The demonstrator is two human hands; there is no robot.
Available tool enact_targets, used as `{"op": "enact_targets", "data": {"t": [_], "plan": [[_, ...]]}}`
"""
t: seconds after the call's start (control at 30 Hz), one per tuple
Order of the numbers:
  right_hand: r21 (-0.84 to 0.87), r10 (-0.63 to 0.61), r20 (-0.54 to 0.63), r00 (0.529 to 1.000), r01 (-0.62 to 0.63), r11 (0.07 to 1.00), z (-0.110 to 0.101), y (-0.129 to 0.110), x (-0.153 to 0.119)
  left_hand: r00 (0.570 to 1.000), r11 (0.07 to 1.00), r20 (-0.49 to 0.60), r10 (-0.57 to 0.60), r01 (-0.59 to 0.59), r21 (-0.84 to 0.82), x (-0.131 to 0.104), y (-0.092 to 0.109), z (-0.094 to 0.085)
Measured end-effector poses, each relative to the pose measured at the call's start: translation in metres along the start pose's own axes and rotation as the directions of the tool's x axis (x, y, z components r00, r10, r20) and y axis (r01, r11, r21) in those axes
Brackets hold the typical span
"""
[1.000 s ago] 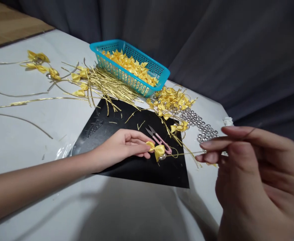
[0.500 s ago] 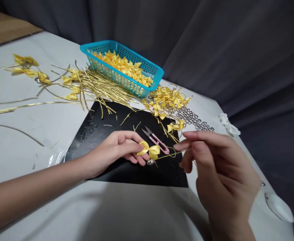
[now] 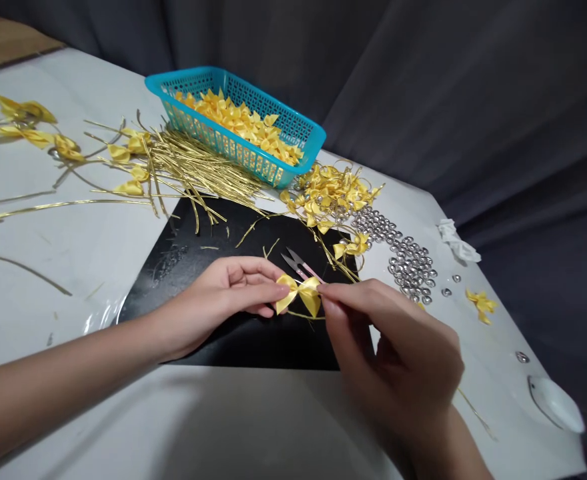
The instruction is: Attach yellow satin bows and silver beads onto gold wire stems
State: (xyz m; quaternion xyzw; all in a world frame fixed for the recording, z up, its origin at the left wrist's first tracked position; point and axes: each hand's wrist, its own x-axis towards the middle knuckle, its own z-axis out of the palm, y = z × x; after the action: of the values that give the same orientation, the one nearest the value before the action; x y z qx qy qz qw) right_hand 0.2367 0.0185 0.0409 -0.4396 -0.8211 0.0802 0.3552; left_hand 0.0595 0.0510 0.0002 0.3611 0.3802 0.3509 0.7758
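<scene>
While clutter lines the black mat's far edge, its near half lies bare; left hand and right hand fingers pinch one yellow bow, palms down.

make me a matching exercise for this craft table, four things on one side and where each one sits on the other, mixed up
Things:
1. basket
2. snips
3. silver beads
4. bow

Places:
A. on the white table right of the black mat
B. pinched between both hands over the mat
C. at the far edge of the table, full of yellow bows
D. lying on the black mat just behind the fingertips

Pairs: 1-C, 2-D, 3-A, 4-B

The left hand and right hand each pinch one side of the bow.
</scene>
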Motion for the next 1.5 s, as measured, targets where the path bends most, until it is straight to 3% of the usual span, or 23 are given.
{"op": "enact_targets", "data": {"t": [0.27,0.83,1.5], "plan": [[-0.029,-0.063,0.006,0.998,0.063,0.998,-0.0015,0.0027,-0.0025,1.0,1.0,0.014,0.016,-0.016,0.001,-0.0002,-0.0009,-0.0005],[-0.026,-0.019,0.037,0.999,0.02,0.999,-0.0027,0.0029,-0.002,0.998,0.998,0.021,0.057,-0.057,-0.03,0.002,-0.0029,-0.0013],[-0.086,-0.05,0.024,0.998,0.052,0.995,-0.0021,0.0023,-0.0025,0.998,0.996,0.021,0.064,-0.062,-0.068,0.0012,-0.0015,0.0]]}}
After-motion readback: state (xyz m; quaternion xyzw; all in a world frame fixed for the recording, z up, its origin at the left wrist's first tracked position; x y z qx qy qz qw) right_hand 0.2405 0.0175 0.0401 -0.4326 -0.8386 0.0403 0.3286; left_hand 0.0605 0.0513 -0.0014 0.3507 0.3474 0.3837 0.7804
